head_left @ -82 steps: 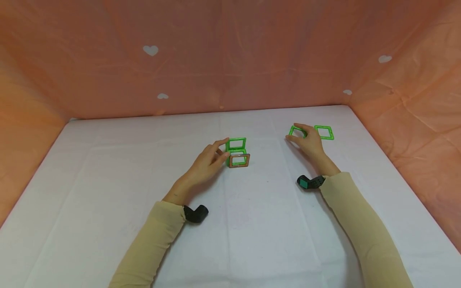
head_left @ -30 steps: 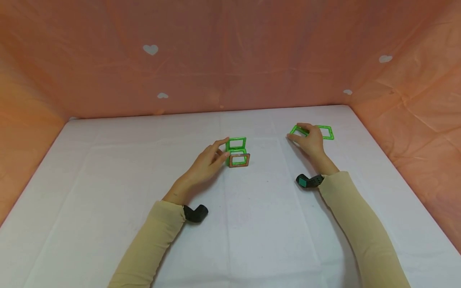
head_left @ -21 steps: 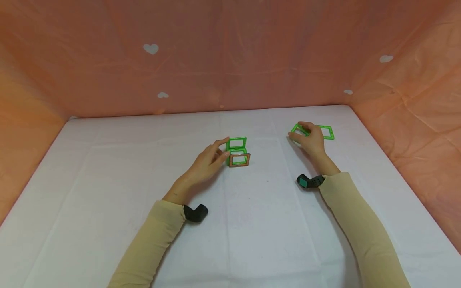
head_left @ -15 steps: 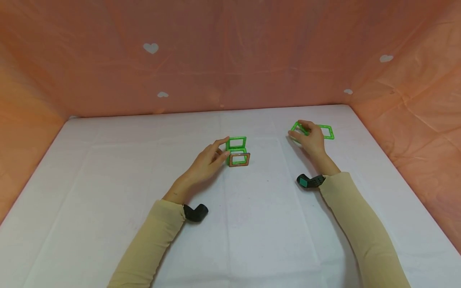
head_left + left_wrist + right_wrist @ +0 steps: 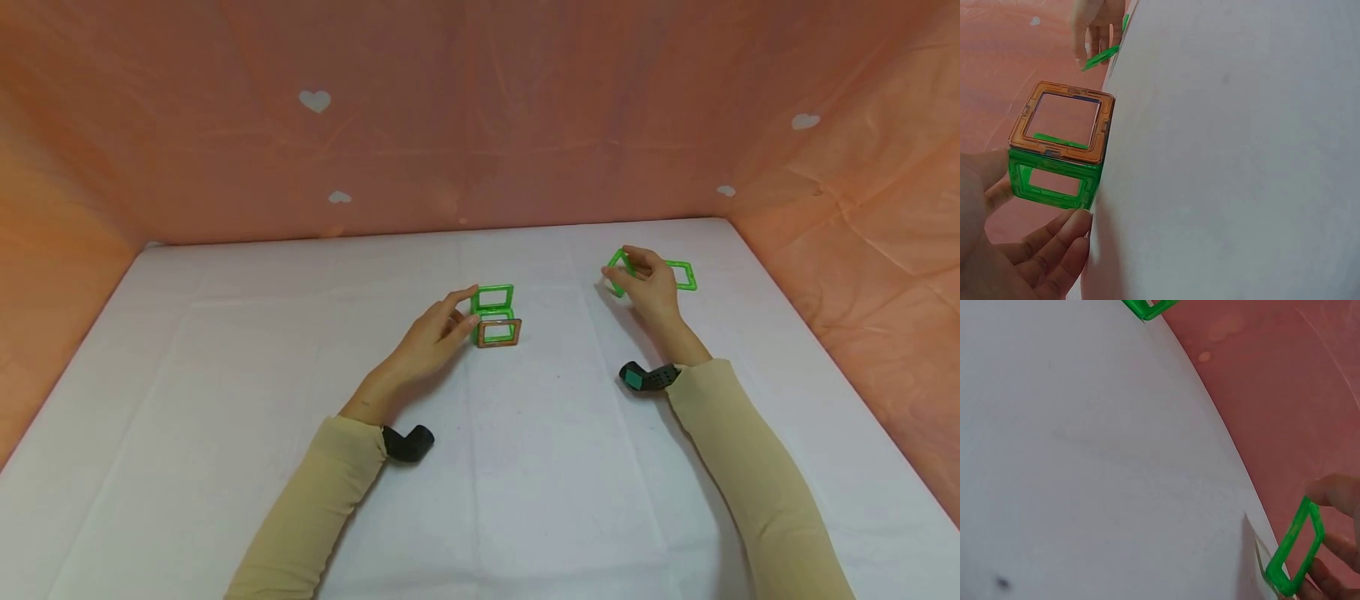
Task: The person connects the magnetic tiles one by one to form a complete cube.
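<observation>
In the head view my left hand holds the left side of a box-like build of green magnetic tiles, its index finger at the back and its thumb nearer the front. An orange magnetic tile forms one face of this build and meets a green one along an edge. Farther right, my right hand pinches a single green square magnetic tile between thumb and fingers, tilted up just over the table. Another green tile lies flat on the cloth behind that hand, partly hidden by it.
White cloth covers the table. An orange-pink curtain with white hearts rises along the back and both sides. Each wrist wears a dark camera mount; one sits by the left cuff, the other by the right.
My right hand has shifted slightly right and away from me, turning its green tile from nearly flat to more upright. The left hand and the build have stayed in place.
</observation>
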The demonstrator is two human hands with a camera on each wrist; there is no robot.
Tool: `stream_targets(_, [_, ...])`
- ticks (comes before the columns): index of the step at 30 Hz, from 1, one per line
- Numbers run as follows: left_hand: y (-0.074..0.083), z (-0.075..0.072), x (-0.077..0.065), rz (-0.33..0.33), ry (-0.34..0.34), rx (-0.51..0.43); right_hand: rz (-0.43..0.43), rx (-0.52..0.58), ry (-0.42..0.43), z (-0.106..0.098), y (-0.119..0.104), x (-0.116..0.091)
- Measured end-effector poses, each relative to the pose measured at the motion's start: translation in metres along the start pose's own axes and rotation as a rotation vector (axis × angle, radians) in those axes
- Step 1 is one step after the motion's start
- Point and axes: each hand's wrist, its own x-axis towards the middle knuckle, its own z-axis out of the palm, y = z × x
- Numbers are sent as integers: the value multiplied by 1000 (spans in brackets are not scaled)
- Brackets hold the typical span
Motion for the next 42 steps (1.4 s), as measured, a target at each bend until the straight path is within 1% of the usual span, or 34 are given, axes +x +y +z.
stream_targets(10, [-2, 1, 0, -32, -13, -8, 27, 42, 3, 1, 0, 0])
stream_targets(17, [-2, 1, 0, -29, -17, -10, 33, 53, -14, 2, 0, -1])
stream_targets(31, [-2, 1, 0, -28, -8, -21, 13, 108, -13, 4, -1, -2])
stream_targets(35, [-2, 1, 0, -29, -7, -24, 25, 112, -13, 4, -3, -2])
stream_targets(38, [-2, 1, 1, -32, -11, -25, 31, 122, -20, 4, -4, -3])
stream_targets(42, [-2, 1, 1, -33, -12, -24, 18, 147, -42, 4, -6, -4])
